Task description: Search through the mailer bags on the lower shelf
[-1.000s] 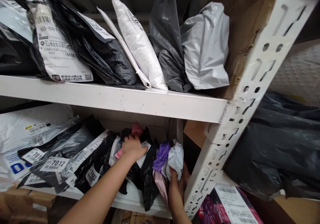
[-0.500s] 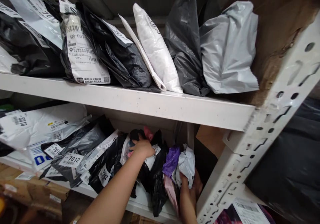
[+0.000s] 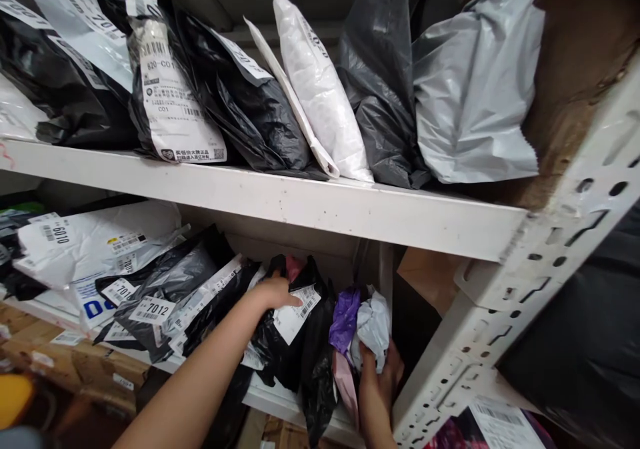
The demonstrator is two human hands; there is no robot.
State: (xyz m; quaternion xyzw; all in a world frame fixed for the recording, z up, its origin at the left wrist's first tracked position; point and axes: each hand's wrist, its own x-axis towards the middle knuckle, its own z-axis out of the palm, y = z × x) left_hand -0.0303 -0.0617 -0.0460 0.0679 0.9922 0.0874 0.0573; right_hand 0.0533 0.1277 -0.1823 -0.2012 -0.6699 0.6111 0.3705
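Left arm: enters from the bottom edge and extends obliquely up and to the right, over the lower shelf (image 3: pixel 267 395).
Left hand: the left hand (image 3: pixel 273 293) is back-upward at the top of a black poly mailer (image 3: pixel 277 352); its thumb points right, onto the white shipping label (image 3: pixel 293 319).
Left fingers: thumb spread from the fingers; the fingertips are out of sight among the bags, so whether they grip cannot be told.
Right arm: rises steeply from the bottom edge, near the perforated upright (image 3: pixel 530 285); only wrist and lower forearm show.
Right hand: the right hand (image 3: pixel 383 379) is around the lower part of a crumpled pale-grey plastic bag (image 3: pixel 374 322).
Right fingers: closed on this bag, thumb at the front left, fingers at the right side; tips partly concealed.
Held bag location: right end of the lower shelf, upright, just beside a purple plastic bag (image 3: pixel 345 319), with a pink packet (image 3: pixel 345 385) below the latter.
Between the hands: a long black plastic bag (image 3: pixel 320 375) hangs past the shelf edge, its lower end cut off by the frame.
Legibility: small print on the label under the thumb is unreadable; "7012" on the parcel label (image 3: pixel 154 310) farther left is legible.
Obscured area: the recess behind the right hand is dark, contents indistinct.
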